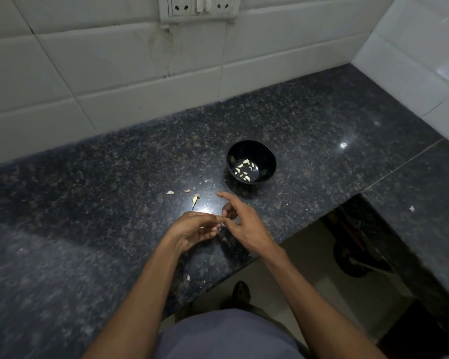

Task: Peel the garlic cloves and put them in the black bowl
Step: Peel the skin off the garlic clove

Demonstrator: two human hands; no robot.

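A: Head view, pls tell me where the clove is now.

B: Between both hands, low over the counter (pixel 88 203), near its front edge. Left hand (pixel 192 230) has fingers curled and pinches the clove (pixel 220 218) at the tips. Right hand (pixel 240 221) pinches the same clove w/ thumb and a bent finger, while its index finger is straight and points away. The clove is very small here, so its long axis I cannot tell.

A: And the bowl?

B: Bowl (pixel 252 161) stands up and to the right of the hands, apart from them, not far. Peeled cloves (pixel 245 169) lie already on its bottom. Some skins (pixel 195 199) lie on the counter, left of the bowl, just beyond the hands.

A: Which hand is nearer to it?

B: Right one, I think; its straight finger points already approx. toward the bowl. So my guess: when the skin is off, the right hand carries the clove forward and right, and drops it in. Peeling looks not finished yet, but I cannot be sure.
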